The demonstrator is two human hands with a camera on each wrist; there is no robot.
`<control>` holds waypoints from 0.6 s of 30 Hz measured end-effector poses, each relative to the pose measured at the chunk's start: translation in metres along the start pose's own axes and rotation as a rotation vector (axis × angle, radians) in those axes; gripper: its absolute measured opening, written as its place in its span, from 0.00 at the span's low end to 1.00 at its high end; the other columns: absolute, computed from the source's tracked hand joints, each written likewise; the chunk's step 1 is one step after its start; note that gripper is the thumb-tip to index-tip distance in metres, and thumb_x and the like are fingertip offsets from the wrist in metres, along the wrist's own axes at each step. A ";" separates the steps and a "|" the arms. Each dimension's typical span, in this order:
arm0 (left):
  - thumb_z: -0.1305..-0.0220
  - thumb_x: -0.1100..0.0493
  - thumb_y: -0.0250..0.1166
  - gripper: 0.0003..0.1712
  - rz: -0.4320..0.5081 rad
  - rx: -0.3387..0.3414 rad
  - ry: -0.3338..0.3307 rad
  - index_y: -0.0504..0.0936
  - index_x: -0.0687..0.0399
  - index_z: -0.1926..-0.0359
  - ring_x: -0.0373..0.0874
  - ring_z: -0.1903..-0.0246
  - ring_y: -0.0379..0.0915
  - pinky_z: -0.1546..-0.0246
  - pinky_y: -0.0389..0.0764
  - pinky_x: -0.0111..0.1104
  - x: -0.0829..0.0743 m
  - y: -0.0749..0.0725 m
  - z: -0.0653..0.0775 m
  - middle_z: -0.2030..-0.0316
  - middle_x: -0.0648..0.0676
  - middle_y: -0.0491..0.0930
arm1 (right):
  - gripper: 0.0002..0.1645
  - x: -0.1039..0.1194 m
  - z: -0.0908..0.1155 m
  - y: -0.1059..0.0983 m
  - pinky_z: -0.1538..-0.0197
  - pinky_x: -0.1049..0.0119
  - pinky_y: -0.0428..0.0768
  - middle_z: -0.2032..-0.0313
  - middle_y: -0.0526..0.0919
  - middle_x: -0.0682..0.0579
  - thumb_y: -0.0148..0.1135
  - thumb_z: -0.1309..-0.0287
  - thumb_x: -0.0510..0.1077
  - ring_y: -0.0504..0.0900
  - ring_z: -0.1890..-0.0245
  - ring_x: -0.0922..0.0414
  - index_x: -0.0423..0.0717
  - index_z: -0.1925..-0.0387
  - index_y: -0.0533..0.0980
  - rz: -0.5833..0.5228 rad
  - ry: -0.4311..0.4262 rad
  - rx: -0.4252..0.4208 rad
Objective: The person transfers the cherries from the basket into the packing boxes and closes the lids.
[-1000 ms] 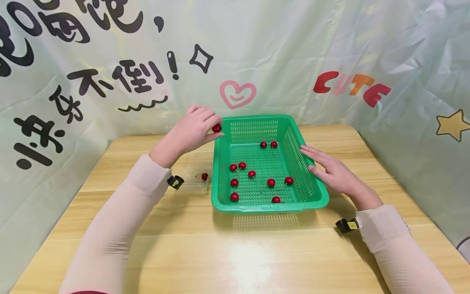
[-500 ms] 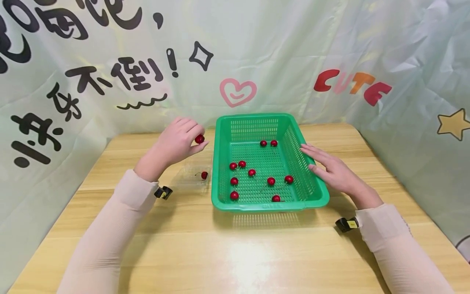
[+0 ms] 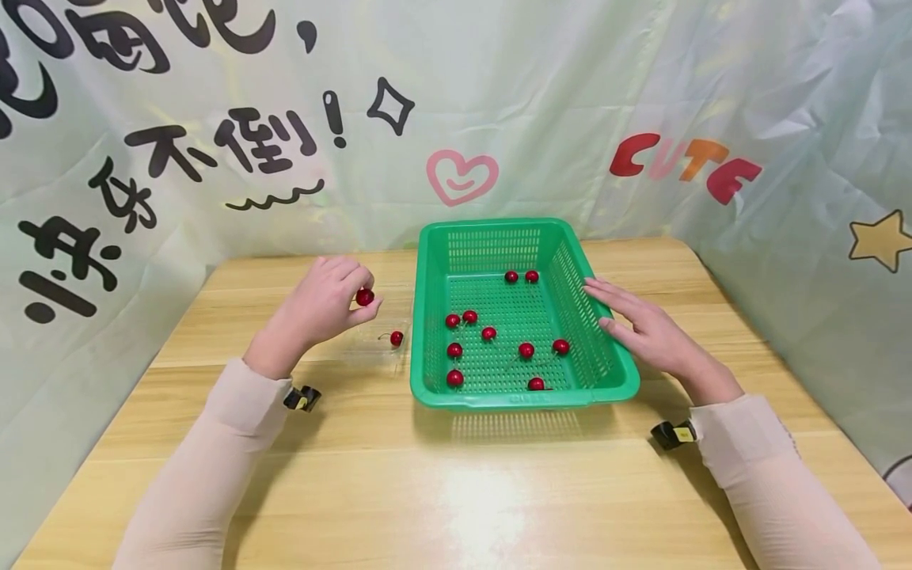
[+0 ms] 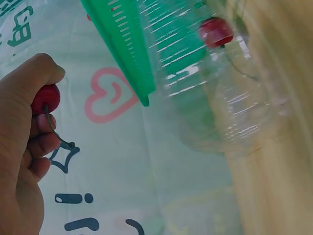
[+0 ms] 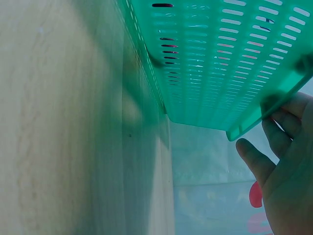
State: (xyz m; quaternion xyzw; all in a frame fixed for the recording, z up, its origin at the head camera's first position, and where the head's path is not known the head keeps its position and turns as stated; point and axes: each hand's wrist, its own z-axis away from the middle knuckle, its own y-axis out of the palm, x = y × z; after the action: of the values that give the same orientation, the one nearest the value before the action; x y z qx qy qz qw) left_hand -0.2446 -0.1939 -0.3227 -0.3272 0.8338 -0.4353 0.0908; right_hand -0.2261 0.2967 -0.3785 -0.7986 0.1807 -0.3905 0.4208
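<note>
My left hand [image 3: 317, 309] pinches a dark red cherry [image 3: 365, 297] between thumb and fingers, above the left side of a clear plastic box [image 3: 356, 348]. The cherry's thin green stem hangs down in the left wrist view. Another cherry [image 4: 216, 32] with its stem lies in the clear box. Right of the box stands a green basket [image 3: 523, 400] with several cherries scattered over its slotted floor. My right hand [image 3: 651, 332] rests its extended fingers on the basket's right rim, and in the right wrist view the fingertips [image 5: 274, 117] overlap that rim.
The wooden table [image 3: 470, 491] runs back to a pale printed curtain [image 3: 541, 103], which also closes in the sides. The clear box stands close against the basket's left wall. Black wrist cameras sit on both cuffs.
My left hand has moved left and down from the basket's left rim toward the clear box, still pinching the cherry. The right hand stays at the basket's rim.
</note>
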 end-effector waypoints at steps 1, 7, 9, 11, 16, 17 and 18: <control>0.48 0.59 0.68 0.12 0.002 0.007 -0.008 0.72 0.57 0.74 0.50 0.73 0.67 0.69 0.65 0.44 0.000 0.001 0.003 0.77 0.51 0.71 | 0.33 0.000 0.000 0.000 0.36 0.35 0.58 0.27 0.58 0.47 0.56 0.31 0.42 0.54 0.27 0.45 0.49 0.27 0.61 -0.004 0.002 0.001; 0.48 0.60 0.71 0.13 0.024 0.074 -0.071 0.72 0.56 0.74 0.48 0.74 0.65 0.69 0.62 0.42 -0.004 0.006 0.015 0.78 0.48 0.69 | 0.33 0.000 -0.001 0.000 0.35 0.35 0.58 0.27 0.58 0.47 0.56 0.31 0.42 0.53 0.27 0.46 0.49 0.27 0.61 -0.009 0.005 0.000; 0.48 0.59 0.71 0.13 0.035 0.100 -0.092 0.73 0.55 0.74 0.48 0.74 0.66 0.69 0.61 0.41 -0.006 0.007 0.019 0.78 0.48 0.70 | 0.33 0.000 -0.001 0.000 0.34 0.37 0.57 0.27 0.58 0.48 0.56 0.31 0.42 0.53 0.27 0.46 0.49 0.27 0.61 -0.011 0.001 -0.001; 0.48 0.59 0.72 0.13 0.045 0.124 -0.108 0.74 0.55 0.74 0.47 0.74 0.67 0.68 0.62 0.41 -0.008 0.008 0.022 0.78 0.47 0.70 | 0.33 0.000 0.000 0.001 0.34 0.38 0.57 0.27 0.59 0.48 0.56 0.31 0.41 0.53 0.27 0.46 0.49 0.27 0.61 -0.013 -0.002 -0.001; 0.46 0.58 0.71 0.11 0.067 0.189 -0.124 0.74 0.54 0.73 0.47 0.73 0.67 0.67 0.64 0.40 -0.012 0.015 0.028 0.77 0.47 0.71 | 0.33 -0.001 0.000 0.002 0.34 0.37 0.57 0.27 0.59 0.48 0.56 0.32 0.41 0.53 0.27 0.46 0.49 0.27 0.62 -0.019 -0.004 -0.005; 0.46 0.58 0.71 0.11 0.070 0.201 -0.123 0.75 0.54 0.72 0.46 0.73 0.67 0.67 0.64 0.40 -0.013 0.017 0.029 0.77 0.47 0.71 | 0.33 -0.001 0.000 0.002 0.34 0.38 0.57 0.27 0.59 0.48 0.56 0.32 0.41 0.53 0.27 0.46 0.49 0.27 0.62 -0.020 -0.002 -0.006; 0.46 0.59 0.70 0.11 0.075 0.209 -0.123 0.75 0.54 0.72 0.46 0.73 0.67 0.67 0.64 0.40 -0.014 0.018 0.030 0.77 0.47 0.72 | 0.33 -0.001 0.000 0.002 0.34 0.38 0.57 0.27 0.59 0.48 0.56 0.32 0.41 0.53 0.27 0.46 0.49 0.27 0.62 -0.019 -0.003 -0.008</control>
State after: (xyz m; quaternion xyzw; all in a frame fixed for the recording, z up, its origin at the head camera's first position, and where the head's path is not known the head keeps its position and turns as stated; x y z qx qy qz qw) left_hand -0.2297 -0.1980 -0.3572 -0.3106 0.7883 -0.4953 0.1918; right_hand -0.2265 0.2966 -0.3807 -0.8025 0.1739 -0.3925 0.4142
